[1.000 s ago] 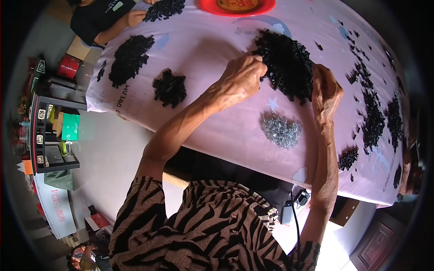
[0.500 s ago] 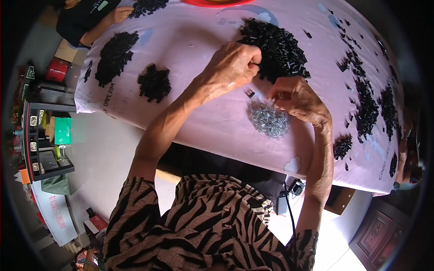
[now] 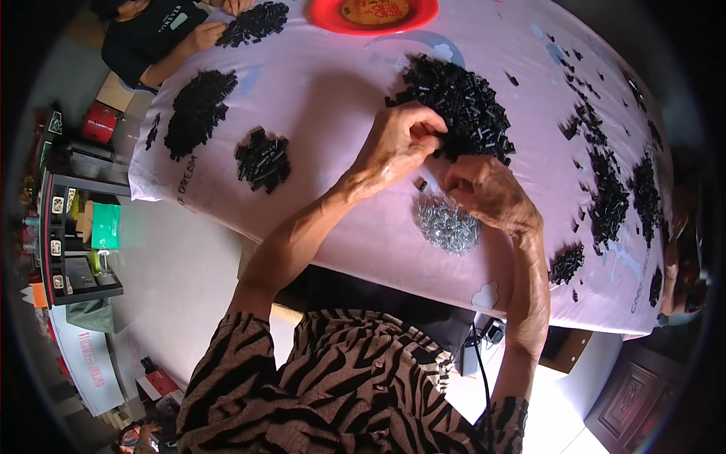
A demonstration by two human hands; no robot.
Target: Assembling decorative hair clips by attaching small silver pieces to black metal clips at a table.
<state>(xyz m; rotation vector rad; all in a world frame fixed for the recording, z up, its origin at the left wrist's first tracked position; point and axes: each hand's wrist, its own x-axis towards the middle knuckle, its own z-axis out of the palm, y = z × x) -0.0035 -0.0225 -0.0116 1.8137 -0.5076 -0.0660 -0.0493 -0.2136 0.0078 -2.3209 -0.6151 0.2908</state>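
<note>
My left hand (image 3: pixel 399 144) is closed in a pinch at the near-left edge of a large heap of small black tube-like pieces (image 3: pixel 473 106). What its fingertips hold, if anything, is too small to make out. Close by on the right, my right hand (image 3: pixel 495 195) has its fingers curled together above a small pile of shiny clear or silvery bits (image 3: pixel 446 227). Its fingertips are partly hidden, so their contents cannot be named. One loose black piece (image 3: pixel 421 183) lies between the heap and the shiny pile.
A pink patterned cloth (image 3: pixel 325 227) covers the table. More black pieces lie in a small cluster (image 3: pixel 263 160), a left pile (image 3: pixel 198 113) and scattered groups (image 3: pixel 609 189) at right. A red tray (image 3: pixel 333 23) stands far back. Another person's hand (image 3: pixel 206 35) touches a far-left pile (image 3: pixel 253 24).
The view has tilted, showing more of the red tray. My left hand has come slightly nearer along the heap's edge. My right hand's fingers have drawn closer together over the shiny pile.
</note>
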